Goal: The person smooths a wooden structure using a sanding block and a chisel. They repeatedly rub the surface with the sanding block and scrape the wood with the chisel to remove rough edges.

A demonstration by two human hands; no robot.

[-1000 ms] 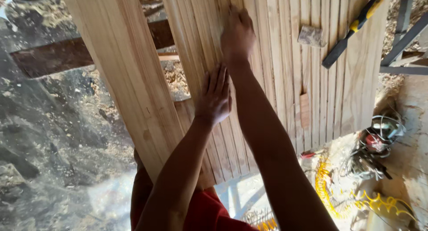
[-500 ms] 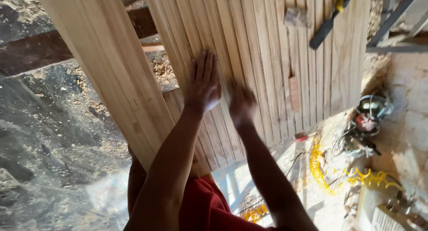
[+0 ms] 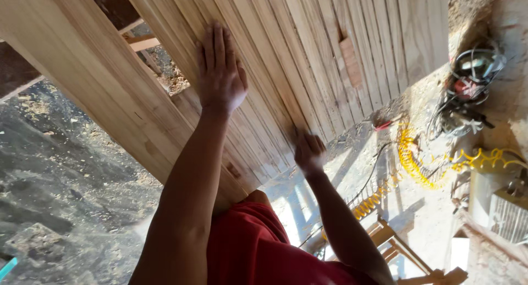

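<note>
A large panel of pale narrow wooden slats fills the upper middle, with a broad pale wooden board along its left side. My left hand lies flat on the slats near the panel's left side, fingers stretched out, holding nothing. My right hand is lower down at the panel's near edge, fingers curled and blurred. Whether anything is in it does not show. My red garment is below, between my arms.
A small wooden block lies on the slats. On the dusty floor to the right are a yellow coiled hose and a tangle of cables around a tool. A wooden frame stands at the bottom right. Rough grey ground lies left.
My right hand has slid down the slats from the panel's far part to its near edge. My left hand has stayed flat on the slats. The view has shifted.
</note>
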